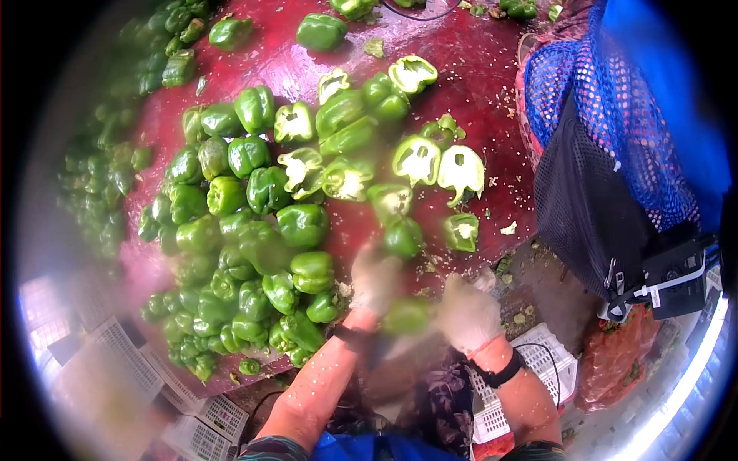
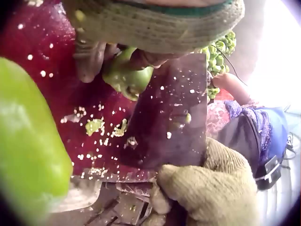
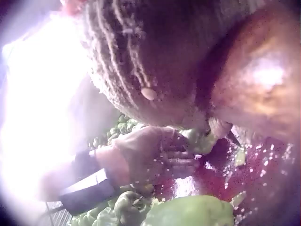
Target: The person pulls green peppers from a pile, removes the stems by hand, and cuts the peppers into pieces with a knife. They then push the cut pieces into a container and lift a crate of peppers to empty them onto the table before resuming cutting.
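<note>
My gloved left hand (image 1: 377, 278) curls its fingers round a green bell pepper (image 2: 126, 77) on the red tabletop. A broad, dark cleaver blade (image 2: 174, 103) reaches right up to that pepper in the left wrist view. My gloved right hand (image 2: 211, 183) grips the cleaver at the table's near edge; its handle is mostly hidden in the fist. Another green pepper piece (image 1: 407, 316) shows blurred between my hands, looming large in both wrist views. Beyond the left fingertips lie pepper halves (image 1: 416, 160) with pale cores and seeds showing.
Whole peppers (image 1: 250, 157) are heaped on the left, with a further pile along the far left edge. Blue mesh (image 1: 642, 131) and a black bag (image 1: 573, 196) hang at the right. White crates (image 1: 534, 361) stand below. Another person's arm (image 2: 233, 87) reaches in.
</note>
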`<state>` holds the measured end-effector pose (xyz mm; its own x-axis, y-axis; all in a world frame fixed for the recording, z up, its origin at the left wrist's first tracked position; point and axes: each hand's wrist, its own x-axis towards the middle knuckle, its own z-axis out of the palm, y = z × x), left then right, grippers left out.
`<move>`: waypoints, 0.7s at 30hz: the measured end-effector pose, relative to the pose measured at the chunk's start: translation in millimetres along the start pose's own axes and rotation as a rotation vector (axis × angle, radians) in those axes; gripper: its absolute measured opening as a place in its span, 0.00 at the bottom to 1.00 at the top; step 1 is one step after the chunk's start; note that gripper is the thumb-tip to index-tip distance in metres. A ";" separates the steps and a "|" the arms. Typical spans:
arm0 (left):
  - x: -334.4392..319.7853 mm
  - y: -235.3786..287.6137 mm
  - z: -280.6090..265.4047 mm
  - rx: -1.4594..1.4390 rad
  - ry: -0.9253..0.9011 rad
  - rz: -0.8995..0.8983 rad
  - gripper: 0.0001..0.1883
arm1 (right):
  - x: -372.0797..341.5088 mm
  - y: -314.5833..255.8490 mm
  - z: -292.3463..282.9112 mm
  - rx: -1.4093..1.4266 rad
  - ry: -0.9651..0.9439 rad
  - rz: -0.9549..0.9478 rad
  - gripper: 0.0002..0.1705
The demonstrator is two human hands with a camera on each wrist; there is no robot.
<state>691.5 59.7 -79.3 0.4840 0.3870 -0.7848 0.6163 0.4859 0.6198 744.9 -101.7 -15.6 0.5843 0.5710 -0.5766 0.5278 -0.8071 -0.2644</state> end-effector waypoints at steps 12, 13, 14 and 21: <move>16.8 -27.0 -3.2 0.044 0.097 0.114 0.20 | -26.0 14.3 11.6 0.071 0.248 -0.143 0.10; 15.6 -25.1 -2.3 0.050 0.102 0.110 0.20 | -30.6 12.4 0.0 0.060 0.281 -0.166 0.09; 14.2 -22.2 -1.7 0.055 0.108 0.106 0.20 | -31.7 9.0 -9.0 0.050 0.314 -0.190 0.08; 15.9 -24.8 -3.1 0.036 0.111 0.151 0.18 | -12.3 7.4 9.7 -0.057 0.044 -0.111 0.06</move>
<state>682.0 56.2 -107.1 0.5029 0.5383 -0.6762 0.5644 0.3880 0.7286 735.6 -116.1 -17.9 0.5464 0.6633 -0.5114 0.6242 -0.7296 -0.2794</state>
